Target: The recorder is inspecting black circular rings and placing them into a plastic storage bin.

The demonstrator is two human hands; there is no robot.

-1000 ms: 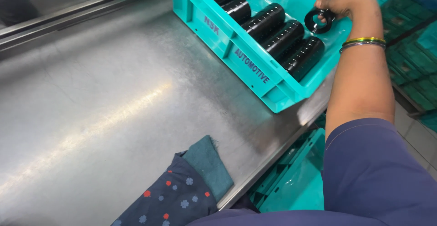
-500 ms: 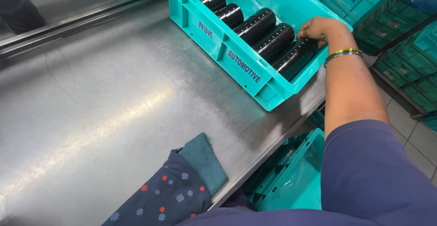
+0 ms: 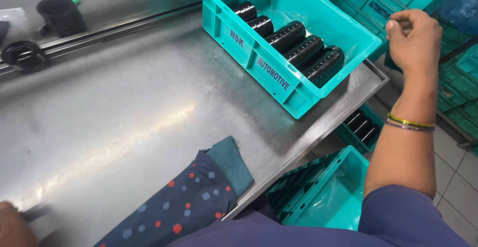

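Five black cylinders [image 3: 294,43] lie in a row inside the teal crate [image 3: 259,65] on the steel tabletop [image 3: 124,117]. Right hand [image 3: 413,40] hangs beside the crate's right rim, fingers curled, grasping nothing. Left hand [image 3: 15,227], barely in view, pinches a thin dark object; grip unclear.

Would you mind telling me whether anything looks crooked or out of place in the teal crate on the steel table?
Nothing stands out: the black cylindrical parts lie in a tidy row inside the teal crate, which overhangs nothing; right hand hovers beside it.
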